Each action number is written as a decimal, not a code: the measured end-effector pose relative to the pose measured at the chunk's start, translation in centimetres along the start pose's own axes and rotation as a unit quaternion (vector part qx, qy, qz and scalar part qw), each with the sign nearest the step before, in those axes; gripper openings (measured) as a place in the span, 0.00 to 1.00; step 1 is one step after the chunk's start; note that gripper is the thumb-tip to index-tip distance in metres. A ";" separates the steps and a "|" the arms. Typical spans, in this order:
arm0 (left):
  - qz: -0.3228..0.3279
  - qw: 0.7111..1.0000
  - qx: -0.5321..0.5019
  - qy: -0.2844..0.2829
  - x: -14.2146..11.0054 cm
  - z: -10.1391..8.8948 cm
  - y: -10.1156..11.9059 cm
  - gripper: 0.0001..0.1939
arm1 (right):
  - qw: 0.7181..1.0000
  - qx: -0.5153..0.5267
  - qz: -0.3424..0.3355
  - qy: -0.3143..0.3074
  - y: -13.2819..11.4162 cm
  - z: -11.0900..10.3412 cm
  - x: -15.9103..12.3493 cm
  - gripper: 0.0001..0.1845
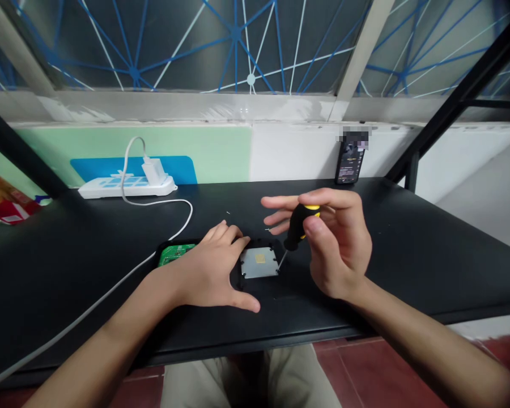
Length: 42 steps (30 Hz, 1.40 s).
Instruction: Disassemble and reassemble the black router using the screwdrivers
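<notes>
A black device casing (239, 279) lies on the dark tabletop, with a green circuit board (176, 253) showing at its left end. At its right end sits a silvery metal plate (251, 267) with a small yellowish square and dark screw points along its edges. My left hand (215, 263) lies spread across the middle of the casing, thumb stretched out at the near side, hiding the part beneath. My right hand (338, 243) grips a black and yellow screwdriver (297, 226) tilted to the left. The screwdriver's tip meets the plate's lower right corner.
A white power strip (127, 186) with a charger (153, 171) stands at the back left. Its white cable (110, 300) crosses the left side of the table (416, 255). A phone (349, 157) leans on the wall. Tiny light pieces lie behind the casing. A red packet (8, 201) lies far left.
</notes>
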State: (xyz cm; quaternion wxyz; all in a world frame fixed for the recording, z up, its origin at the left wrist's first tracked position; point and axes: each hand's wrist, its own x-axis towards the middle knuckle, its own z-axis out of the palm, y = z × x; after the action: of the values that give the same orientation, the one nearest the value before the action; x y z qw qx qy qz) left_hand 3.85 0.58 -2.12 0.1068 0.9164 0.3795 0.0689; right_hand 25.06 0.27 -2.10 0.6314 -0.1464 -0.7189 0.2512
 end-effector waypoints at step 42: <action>-0.014 1.000 0.014 -0.017 -0.1 0.2 -0.2 0.56 | 0.995 -0.063 -0.015 0.073 0.6 -0.4 0.4 0.13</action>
State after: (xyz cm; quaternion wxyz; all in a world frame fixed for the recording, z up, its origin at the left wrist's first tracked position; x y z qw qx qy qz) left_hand 3.69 0.62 -2.39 0.1013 0.9136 0.3910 0.0463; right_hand 25.36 1.07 -2.08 0.6754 -0.1930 -0.6875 0.1842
